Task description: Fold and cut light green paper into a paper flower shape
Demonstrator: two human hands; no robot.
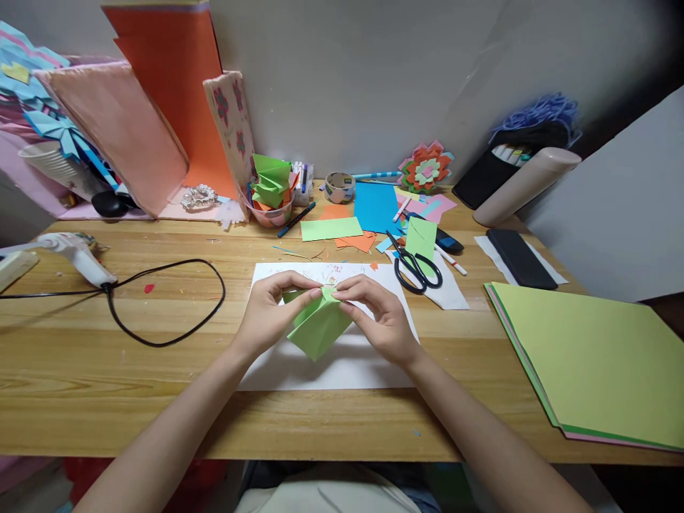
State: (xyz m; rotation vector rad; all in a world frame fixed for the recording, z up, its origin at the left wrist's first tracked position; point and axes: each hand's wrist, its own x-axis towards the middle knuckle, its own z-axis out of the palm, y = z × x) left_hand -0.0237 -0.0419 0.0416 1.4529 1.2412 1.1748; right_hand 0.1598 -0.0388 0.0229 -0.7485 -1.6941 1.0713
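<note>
Between my two hands is a folded piece of light green paper (320, 328), creased and fanning down toward me above a white sheet (342, 374). My left hand (272, 310) pinches its upper edge between thumb and fingers. Close beside it, my right hand (382, 317) pinches the same edge from the other side. The fingertips of both hands nearly meet at the top, where they cover part of the fold. Black-handled scissors (418, 274) lie just beyond my right hand, across a green paper piece (421, 239).
A glue gun (80, 260) with a looped black cord (160, 344) lies at left. At right are a stack of coloured paper (603, 363) and a black phone (521, 258). Behind stand a tape roll (340, 187), a cup of paper scraps (271, 214) and a layered paper flower (426, 167).
</note>
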